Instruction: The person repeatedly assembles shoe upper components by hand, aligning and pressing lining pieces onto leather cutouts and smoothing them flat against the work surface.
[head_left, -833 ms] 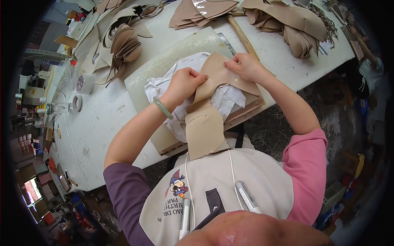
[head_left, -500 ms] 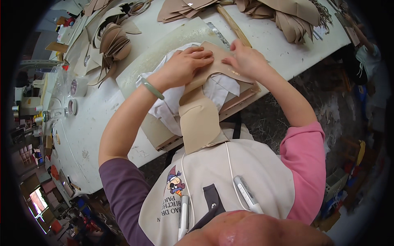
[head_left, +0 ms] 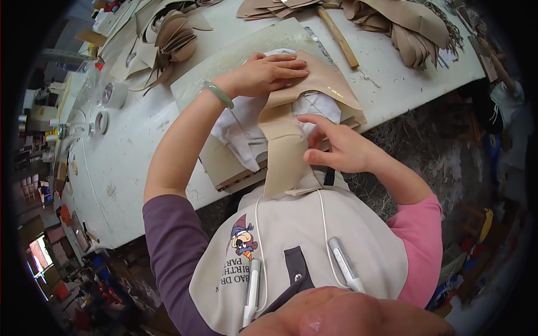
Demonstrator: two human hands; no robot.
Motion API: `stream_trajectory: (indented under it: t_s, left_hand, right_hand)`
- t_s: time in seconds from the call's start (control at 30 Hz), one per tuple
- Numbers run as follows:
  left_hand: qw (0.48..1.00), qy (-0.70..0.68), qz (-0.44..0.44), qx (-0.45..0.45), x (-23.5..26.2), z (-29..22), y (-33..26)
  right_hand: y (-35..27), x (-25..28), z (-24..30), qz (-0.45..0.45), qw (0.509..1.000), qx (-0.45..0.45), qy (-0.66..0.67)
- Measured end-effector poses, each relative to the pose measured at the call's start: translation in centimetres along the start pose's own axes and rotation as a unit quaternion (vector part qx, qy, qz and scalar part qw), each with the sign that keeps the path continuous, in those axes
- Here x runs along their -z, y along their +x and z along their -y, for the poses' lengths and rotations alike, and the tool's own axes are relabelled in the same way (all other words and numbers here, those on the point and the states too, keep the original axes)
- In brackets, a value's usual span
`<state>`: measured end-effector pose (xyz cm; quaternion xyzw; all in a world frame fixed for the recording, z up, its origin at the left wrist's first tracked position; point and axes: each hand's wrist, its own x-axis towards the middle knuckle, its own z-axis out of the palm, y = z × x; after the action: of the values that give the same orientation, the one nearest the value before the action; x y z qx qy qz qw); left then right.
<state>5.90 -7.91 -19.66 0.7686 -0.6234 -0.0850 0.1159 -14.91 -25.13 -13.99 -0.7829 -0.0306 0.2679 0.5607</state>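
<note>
Tan, smooth, leather-like curved panel (head_left: 287, 147) lies near the middle of the frame, under the left hand (head_left: 274, 74), whose outstretched fingers rest flat on its broad upper part, pressing rather than gripping. The right hand (head_left: 341, 147) is loosely curled, thumb and index finger parted beside the panel's right edge, with nothing seen clasped between them; whether a fingertip touches that edge, I cannot tell.

The panel's long axis runs from the upper centre-right of the frame down toward the lower centre, leaning slightly left as it descends. Its wide end spreads to the upper right, with small gold marking near a pointed corner; it narrows at a curved waist, and its rounded lobe points down toward the person's body, bent across at a crease.

Beneath it, a crumpled white cloth (head_left: 238, 131) shows on both sides, spread over a pale, thick rectangular board (head_left: 196, 84) set aslant on a long white worktable (head_left: 143, 157). A jade-green smooth bangle (head_left: 218, 94) circles the left wrist.

Farther out, a straight wooden handle (head_left: 339, 39) lies above the board, toward the upper right. A heap of tan cut pieces (head_left: 412, 36) fills the upper right, a fanned brown bundle (head_left: 175, 38) the upper left, and a clear-and-white tape roll (head_left: 101, 122) stands at left.
</note>
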Motion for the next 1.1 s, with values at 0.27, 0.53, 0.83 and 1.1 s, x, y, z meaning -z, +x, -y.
stream_trajectory:
  t_s: [0.27,0.53,0.83,1.1]
  left_hand:
    - [0.998,-0.038,-0.051,0.019,-1.2,-2.0,-1.9]
    - [0.997,-0.049,-0.047,0.022,-1.7,-2.0,-2.0]
    - [0.997,-0.033,-0.075,0.017,-1.8,-1.0,-1.9]
    - [0.997,-0.022,-0.074,0.023,-2.6,-1.1,-2.3]
  right_hand:
    - [0.0,-3.1,-3.0,-0.128,0.887,0.293,-0.334]
    - [1.7,-3.3,-2.0,-0.188,0.884,0.414,-0.107]
    - [-2.1,-2.9,-0.9,-0.200,0.877,0.420,-0.122]
    - [-2.6,-3.8,-1.4,-0.261,0.889,0.377,0.020]
